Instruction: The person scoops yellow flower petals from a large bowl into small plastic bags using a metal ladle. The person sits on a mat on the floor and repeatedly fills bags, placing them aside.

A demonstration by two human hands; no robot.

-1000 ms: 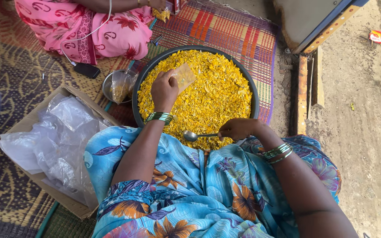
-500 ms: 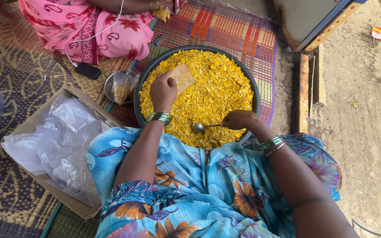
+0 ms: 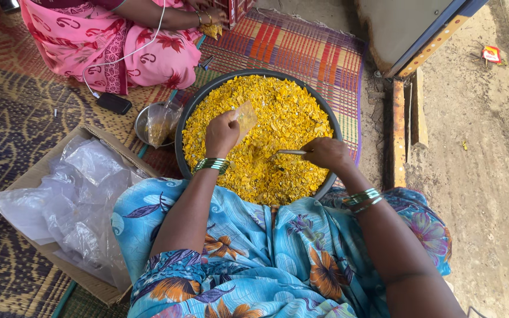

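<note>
She would do well to tip the small clear pouch [image 3: 245,116] mouth-up beside the spoon [image 3: 284,153] so nothing spills back into the wide basin [image 3: 187,126] of yellow flakes [image 3: 284,118]. Her left hand [image 3: 221,133] pinches the pouch; her right hand [image 3: 325,153], wrist bent, is closed around the spoon's handle.
</note>
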